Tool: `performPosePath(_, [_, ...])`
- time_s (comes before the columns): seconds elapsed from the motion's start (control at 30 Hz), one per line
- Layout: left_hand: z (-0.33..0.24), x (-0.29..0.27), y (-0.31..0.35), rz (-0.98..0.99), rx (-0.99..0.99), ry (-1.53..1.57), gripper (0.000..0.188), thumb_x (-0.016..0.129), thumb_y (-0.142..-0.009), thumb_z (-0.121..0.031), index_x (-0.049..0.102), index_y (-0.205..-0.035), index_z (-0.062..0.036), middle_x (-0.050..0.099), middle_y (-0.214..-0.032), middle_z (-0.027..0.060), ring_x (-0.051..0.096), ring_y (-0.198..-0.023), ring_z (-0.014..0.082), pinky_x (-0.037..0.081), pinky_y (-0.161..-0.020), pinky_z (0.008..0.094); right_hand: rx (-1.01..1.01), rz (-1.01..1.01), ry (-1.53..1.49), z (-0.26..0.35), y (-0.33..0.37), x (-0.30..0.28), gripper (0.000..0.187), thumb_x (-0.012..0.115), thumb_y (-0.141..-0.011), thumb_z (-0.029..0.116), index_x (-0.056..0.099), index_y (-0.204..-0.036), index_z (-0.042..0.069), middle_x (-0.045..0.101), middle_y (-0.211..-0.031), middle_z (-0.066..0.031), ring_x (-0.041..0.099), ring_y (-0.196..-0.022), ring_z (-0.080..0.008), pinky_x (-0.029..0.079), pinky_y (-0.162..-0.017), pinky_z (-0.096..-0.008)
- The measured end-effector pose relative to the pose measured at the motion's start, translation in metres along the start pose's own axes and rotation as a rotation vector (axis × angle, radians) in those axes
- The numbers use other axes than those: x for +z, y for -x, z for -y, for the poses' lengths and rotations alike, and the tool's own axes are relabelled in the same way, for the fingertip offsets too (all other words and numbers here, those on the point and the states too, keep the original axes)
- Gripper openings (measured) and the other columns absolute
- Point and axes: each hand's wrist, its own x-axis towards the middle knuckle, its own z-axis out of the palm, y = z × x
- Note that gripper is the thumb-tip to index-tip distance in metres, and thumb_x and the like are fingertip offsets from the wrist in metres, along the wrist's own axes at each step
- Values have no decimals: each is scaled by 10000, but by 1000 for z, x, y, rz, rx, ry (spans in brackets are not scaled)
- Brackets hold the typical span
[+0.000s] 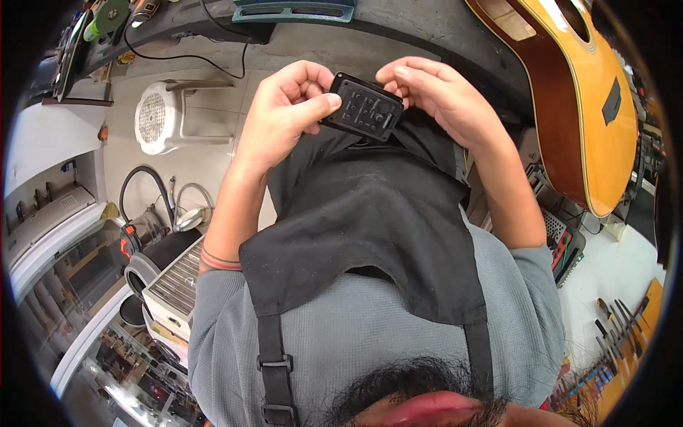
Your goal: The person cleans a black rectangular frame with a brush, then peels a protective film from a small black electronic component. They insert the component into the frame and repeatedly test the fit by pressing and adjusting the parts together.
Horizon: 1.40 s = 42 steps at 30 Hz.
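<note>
A small black guitar preamp panel (368,107) with knobs and buttons is held up in front of my apron, tilted down to the right. My left hand (288,107) grips its left end, thumb across the front and fingers curled behind. My right hand (448,96) is at the panel's upper right corner, its fingertips bent in and pressed together. Whether those fingertips touch the panel or pinch something small, I cannot tell. The back of the panel is hidden.
An acoustic guitar body (605,107) stands at the right against the dark workbench (420,32). On the bench's far side is a teal metal tool (294,10). A white plastic stool (158,117) lies on its side on the floor at left, near a vacuum hose (146,171).
</note>
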Motion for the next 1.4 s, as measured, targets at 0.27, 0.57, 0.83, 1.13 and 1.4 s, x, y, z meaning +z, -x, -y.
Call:
performPosePath(0.27, [17,-6,8,-93,-3,97,215,797,-989,-103,713,-1166,-13,686,-861,-28,603,-735,29,507,-638,208,-10,-30,-194,-39,26,26,399,712,-1106,234,622,-1371,-49,690,-1210,-67,685,-1076,-144,575,-985,-317])
performPosePath(0.57, [6,-1,14,-76,86,114,248,804,-997,-99,704,-1203,-2,728,-924,-2,654,-812,40,554,-671,221,-212,-224,-35,-23,40,44,329,759,-1069,138,631,-1336,-4,668,-1107,-31,655,-974,-91,577,-874,-267])
performPosePath(0.83, [-1,2,24,-99,114,99,216,799,-1004,-79,700,-1182,-8,731,-923,1,654,-802,39,552,-666,214,-238,-264,28,-13,44,48,250,769,-1047,89,669,-1269,32,679,-998,-2,642,-874,-69,561,-805,-248])
performPosePath(1.13, [-10,9,32,-134,172,34,196,789,-1007,-53,690,-1166,6,718,-899,-4,634,-778,34,533,-666,213,-312,-258,52,-9,50,52,209,755,-1057,83,662,-1237,32,689,-999,3,632,-906,-65,550,-843,-244])
performPosePath(1.4, [-12,12,31,-130,132,69,191,789,-1006,-70,695,-1158,-5,720,-910,-3,638,-780,34,533,-654,210,-267,-263,85,-6,54,51,258,764,-1060,110,639,-1270,25,672,-1012,8,620,-910,-57,537,-840,-237])
